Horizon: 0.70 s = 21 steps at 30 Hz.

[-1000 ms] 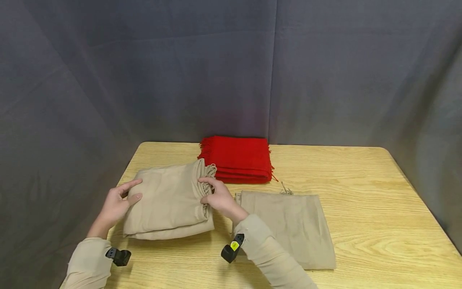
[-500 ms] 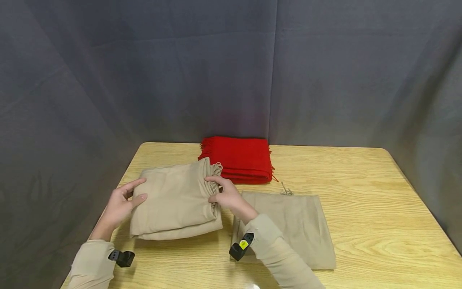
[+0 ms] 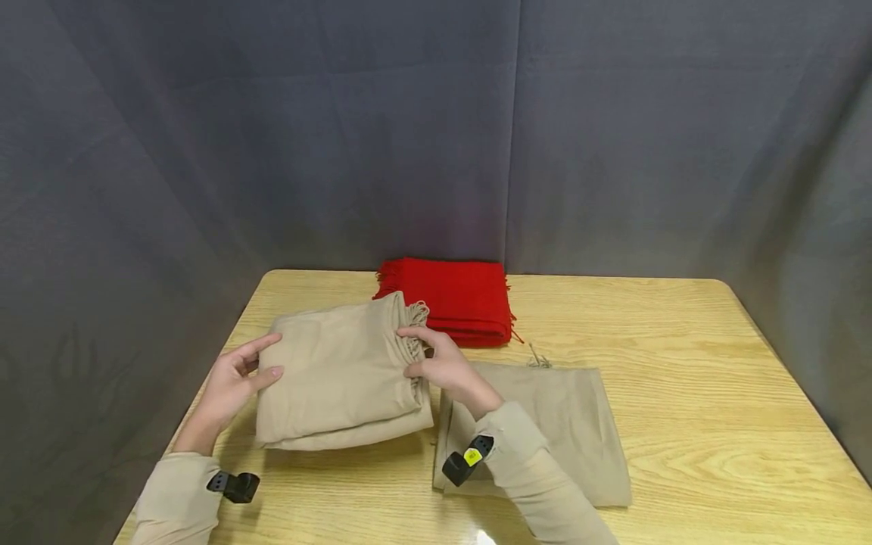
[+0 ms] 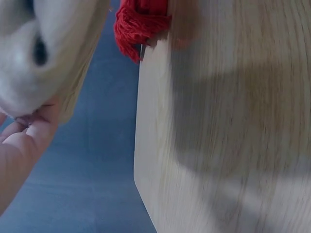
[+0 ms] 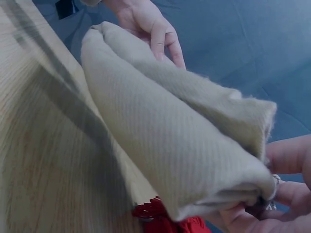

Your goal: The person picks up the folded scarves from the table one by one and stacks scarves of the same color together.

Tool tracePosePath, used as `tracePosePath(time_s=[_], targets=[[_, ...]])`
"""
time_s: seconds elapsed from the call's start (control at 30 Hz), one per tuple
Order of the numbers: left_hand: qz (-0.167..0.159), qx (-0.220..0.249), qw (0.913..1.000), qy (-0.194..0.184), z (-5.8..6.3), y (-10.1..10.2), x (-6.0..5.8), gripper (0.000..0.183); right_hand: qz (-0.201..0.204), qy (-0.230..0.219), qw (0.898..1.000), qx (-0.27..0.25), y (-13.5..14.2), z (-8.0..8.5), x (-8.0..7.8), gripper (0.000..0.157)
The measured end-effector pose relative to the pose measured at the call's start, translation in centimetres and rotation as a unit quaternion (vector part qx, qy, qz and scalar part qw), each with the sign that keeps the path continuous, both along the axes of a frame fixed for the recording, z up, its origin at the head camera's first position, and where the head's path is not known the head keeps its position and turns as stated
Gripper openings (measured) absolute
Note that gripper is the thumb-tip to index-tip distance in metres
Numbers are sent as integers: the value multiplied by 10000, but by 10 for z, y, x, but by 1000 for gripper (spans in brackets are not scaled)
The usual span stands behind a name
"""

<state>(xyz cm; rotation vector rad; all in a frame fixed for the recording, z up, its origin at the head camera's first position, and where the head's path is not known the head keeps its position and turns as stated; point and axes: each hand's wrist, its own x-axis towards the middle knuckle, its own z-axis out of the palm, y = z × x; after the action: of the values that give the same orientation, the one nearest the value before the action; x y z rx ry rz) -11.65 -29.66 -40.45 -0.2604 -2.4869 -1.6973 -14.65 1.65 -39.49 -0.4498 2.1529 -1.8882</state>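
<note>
Both hands hold a thick folded beige scarf (image 3: 337, 371) with a fringed edge, raised above the left part of the table. My left hand (image 3: 232, 386) grips its left side, thumb on top. At the fringed right side, my right hand (image 3: 446, 367) pinches the layers. In the right wrist view the folded edge of the scarf (image 5: 155, 126) faces the camera, clear of the wood. Some fingers are hidden beneath the cloth. Below my right forearm, a second folded beige scarf (image 3: 559, 431) lies flat on the table.
A folded red scarf (image 3: 456, 299) with fringes lies at the table's back edge, just behind the held one. The wooden table (image 3: 708, 378) has rounded corners. Grey curtains (image 3: 381, 136) hang close behind it and along both sides.
Both hands have carried the held beige scarf a short way to the right, and its right end sits slightly higher. The red scarf and the other beige scarf have stayed put.
</note>
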Motion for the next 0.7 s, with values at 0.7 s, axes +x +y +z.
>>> tracePosePath(time_s=[0.7], targets=[[-552, 149, 9984, -39, 11, 13, 0, 53, 40, 468, 9989, -86, 23, 17, 10, 57]])
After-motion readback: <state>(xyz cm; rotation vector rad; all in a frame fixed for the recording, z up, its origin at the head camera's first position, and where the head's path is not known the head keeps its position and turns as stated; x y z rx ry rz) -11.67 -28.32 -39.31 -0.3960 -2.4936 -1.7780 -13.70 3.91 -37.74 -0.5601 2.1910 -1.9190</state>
